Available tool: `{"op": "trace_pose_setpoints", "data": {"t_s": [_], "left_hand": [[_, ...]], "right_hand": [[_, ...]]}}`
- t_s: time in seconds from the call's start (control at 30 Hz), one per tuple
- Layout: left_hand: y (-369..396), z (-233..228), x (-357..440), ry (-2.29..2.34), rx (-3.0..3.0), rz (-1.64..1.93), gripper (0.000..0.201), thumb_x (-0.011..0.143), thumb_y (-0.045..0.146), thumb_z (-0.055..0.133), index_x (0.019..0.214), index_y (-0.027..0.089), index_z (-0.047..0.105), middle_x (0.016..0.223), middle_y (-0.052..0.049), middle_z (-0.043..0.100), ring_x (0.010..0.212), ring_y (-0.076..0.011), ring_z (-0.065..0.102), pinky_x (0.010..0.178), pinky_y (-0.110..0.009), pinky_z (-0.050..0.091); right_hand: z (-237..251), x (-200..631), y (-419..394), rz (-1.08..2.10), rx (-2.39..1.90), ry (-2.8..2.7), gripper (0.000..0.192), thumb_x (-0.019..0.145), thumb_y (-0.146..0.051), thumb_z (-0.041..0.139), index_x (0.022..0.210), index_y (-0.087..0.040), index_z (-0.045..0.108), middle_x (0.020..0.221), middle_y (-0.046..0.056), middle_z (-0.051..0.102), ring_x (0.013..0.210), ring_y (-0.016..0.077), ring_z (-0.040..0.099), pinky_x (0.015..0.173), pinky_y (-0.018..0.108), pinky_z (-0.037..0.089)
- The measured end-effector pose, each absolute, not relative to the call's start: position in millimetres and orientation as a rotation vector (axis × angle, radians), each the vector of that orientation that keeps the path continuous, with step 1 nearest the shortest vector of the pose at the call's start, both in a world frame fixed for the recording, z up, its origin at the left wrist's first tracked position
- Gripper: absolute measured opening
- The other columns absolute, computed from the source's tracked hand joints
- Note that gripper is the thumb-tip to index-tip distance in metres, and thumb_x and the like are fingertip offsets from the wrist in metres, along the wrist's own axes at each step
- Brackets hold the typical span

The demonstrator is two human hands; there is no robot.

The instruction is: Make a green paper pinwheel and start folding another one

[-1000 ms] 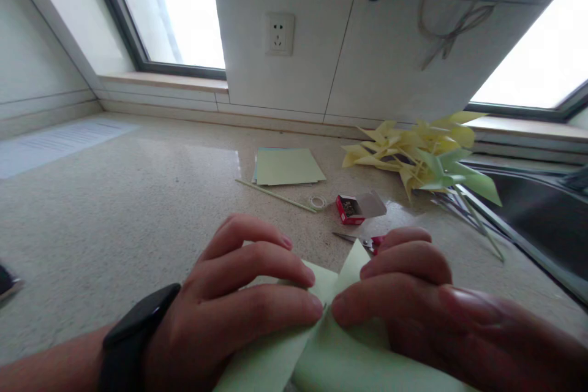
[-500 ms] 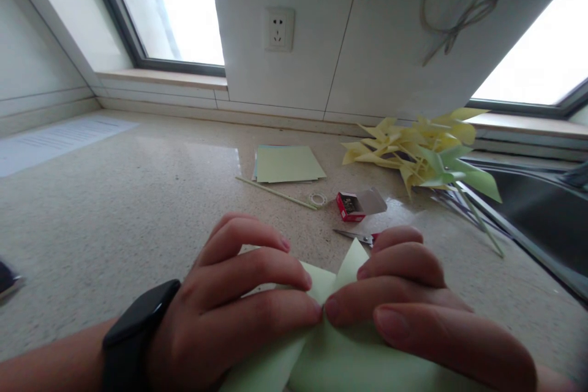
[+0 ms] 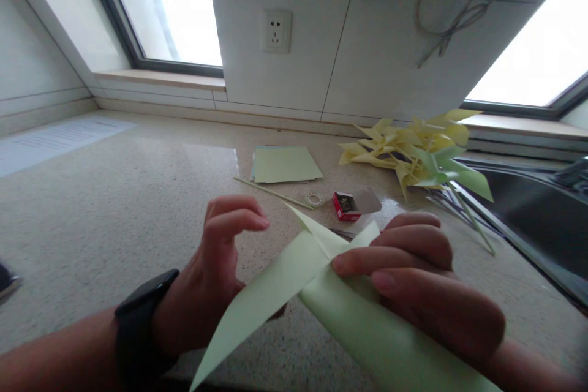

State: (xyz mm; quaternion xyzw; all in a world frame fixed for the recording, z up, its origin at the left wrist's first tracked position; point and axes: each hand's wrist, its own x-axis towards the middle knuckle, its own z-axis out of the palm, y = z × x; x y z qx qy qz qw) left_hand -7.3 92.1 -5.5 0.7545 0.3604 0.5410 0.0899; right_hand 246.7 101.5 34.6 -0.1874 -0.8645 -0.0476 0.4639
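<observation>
My right hand (image 3: 422, 275) pinches a pale green paper pinwheel (image 3: 271, 282) near its centre. Long curved blades spread from there to the lower left and lower right, with smaller points above. My left hand (image 3: 211, 257), wearing a black watch (image 3: 142, 312), is behind the left blade. Two of its fingers are raised and bent, apart from the paper; the others are partly hidden by the blade, so I cannot see whether they touch it. Just beyond the pinwheel lie partly covered scissors (image 3: 342, 233) and an open red box (image 3: 346, 205) of small fasteners.
Beyond my hands are a stack of coloured paper (image 3: 288, 164), a pale stick (image 3: 271, 192) and a small white ring (image 3: 314, 199). Finished yellow and green pinwheels (image 3: 408, 150) lie beside the sink (image 3: 528, 202). A printed sheet (image 3: 59, 141) rests at the left.
My left hand has left the pinwheel's centre and moved left, behind a blade. The pinwheel has risen and tilted, showing more of its blades, while my right hand keeps its pinch.
</observation>
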Motion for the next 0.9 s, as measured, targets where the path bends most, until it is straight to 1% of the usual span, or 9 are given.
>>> {"op": "trace_pose_setpoints", "data": {"t_s": [0.07,0.13,0.17,0.23,0.33,0.4,0.47,0.7,0.9], "left_hand": [[99,-4,-7,1.086,2.025,1.425,0.054,0.069,0.038,0.086,0.109,0.022,0.054,0.106,-0.006,0.058,0.094,-0.0218,0.054,0.080,-0.034,0.048],[105,2,-6,1.050,1.769,1.046,0.027,0.082,0.039,0.074,0.096,0.020,0.061,0.089,-0.002,0.063,0.081,-0.0178,0.056,0.073,-0.030,0.047],[107,5,-5,1.013,1.582,0.863,0.024,0.089,0.042,0.064,0.095,0.019,0.065,0.086,-0.003,0.066,0.078,-0.0181,0.058,0.070,-0.030,0.047],[109,10,-3,0.934,1.261,0.713,0.029,0.092,0.043,0.056,0.097,0.018,0.070,0.095,-0.005,0.071,0.080,-0.0190,0.062,0.076,-0.031,0.049],[110,12,-2,0.595,1.028,0.659,0.051,0.090,0.061,0.053,0.095,0.015,0.074,0.091,-0.008,0.075,0.088,-0.0232,0.067,0.085,-0.035,0.051],[109,11,-3,0.651,1.026,0.604,0.039,0.084,0.051,0.071,0.104,0.018,0.074,0.098,-0.005,0.076,0.091,-0.0199,0.067,0.082,-0.028,0.050],[108,11,-4,0.672,1.025,0.567,0.034,0.081,0.039,0.079,0.110,0.022,0.074,0.101,-0.002,0.076,0.090,-0.0164,0.067,0.080,-0.024,0.049],[106,8,-2,0.770,1.061,0.636,0.034,0.081,0.033,0.079,0.111,0.018,0.074,0.102,-0.005,0.074,0.087,-0.0176,0.066,0.077,-0.026,0.048],[107,4,-2,0.718,1.068,0.644,0.030,0.082,0.034,0.077,0.106,0.017,0.075,0.096,-0.004,0.074,0.079,-0.0152,0.065,0.073,-0.024,0.047]], "right_hand": [[36,250,103,-0.210,-0.420,-2.132,0.012,0.100,-0.020,0.048,0.096,-0.025,0.057,0.096,-0.001,0.079,0.077,0.0194,0.058,0.075,0.042,0.046],[37,251,105,-0.310,-0.367,-2.162,0.014,0.099,-0.019,0.048,0.092,-0.025,0.058,0.097,-0.001,0.079,0.078,0.0192,0.057,0.074,0.042,0.045],[37,251,106,-0.355,-0.341,-2.175,0.015,0.098,-0.018,0.048,0.090,-0.025,0.059,0.097,-0.001,0.078,0.078,0.0190,0.056,0.072,0.042,0.045],[36,247,109,-0.433,-0.263,-2.202,0.017,0.095,-0.017,0.050,0.086,-0.024,0.061,0.098,-0.002,0.078,0.078,0.0184,0.054,0.068,0.040,0.045],[35,240,114,-0.497,-0.160,-2.235,0.015,0.087,-0.016,0.055,0.079,-0.025,0.063,0.097,-0.004,0.076,0.075,0.0179,0.050,0.062,0.038,0.043],[34,237,117,-0.536,-0.104,-2.259,0.014,0.084,-0.017,0.057,0.077,-0.026,0.065,0.094,-0.003,0.075,0.075,0.0178,0.050,0.060,0.037,0.041],[34,235,120,-0.581,-0.077,-2.273,0.014,0.083,-0.018,0.058,0.076,-0.027,0.067,0.093,-0.003,0.075,0.076,0.0176,0.049,0.060,0.037,0.039],[36,229,126,-0.623,0.031,-2.282,0.018,0.081,-0.012,0.053,0.081,-0.024,0.066,0.090,-0.006,0.075,0.074,0.0135,0.051,0.063,0.033,0.039],[38,226,126,-0.667,-0.004,-2.318,0.018,0.085,-0.014,0.057,0.077,-0.026,0.068,0.094,-0.005,0.076,0.076,0.0154,0.053,0.061,0.034,0.041]]}}
